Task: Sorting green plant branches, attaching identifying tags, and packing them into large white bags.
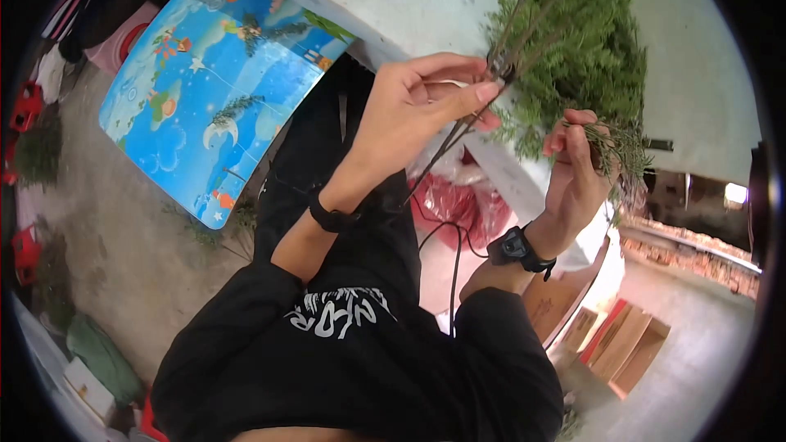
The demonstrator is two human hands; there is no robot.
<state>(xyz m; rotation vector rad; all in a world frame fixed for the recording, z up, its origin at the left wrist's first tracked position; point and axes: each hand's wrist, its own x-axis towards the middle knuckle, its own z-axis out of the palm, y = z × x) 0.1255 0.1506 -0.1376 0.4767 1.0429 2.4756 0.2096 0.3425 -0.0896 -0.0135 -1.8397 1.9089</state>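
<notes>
My left hand point(409, 110) pinches a few thin dark stems point(444, 149) between thumb and fingers. They run up past the fingertips towards the table and down in front of my lap. Something small and dark sits at the pinch, too blurred to name. To the right, my right hand point(577, 172) is closed round a feathery green sprig point(624, 154), whose leaves stick out past the fingers. Behind both hands, a thick heap of green foliage point(577, 49) rests on the pale tabletop point(434, 4). How far the held stems join that foliage I cannot tell.
A blue cartoon-printed board point(176, 82) with loose sprigs on it stands at my left. Red plastic bags point(454, 205) lie below the table edge, and a black cable point(455, 278) hangs by my lap. Cardboard boxes point(626, 344) sit at the lower right.
</notes>
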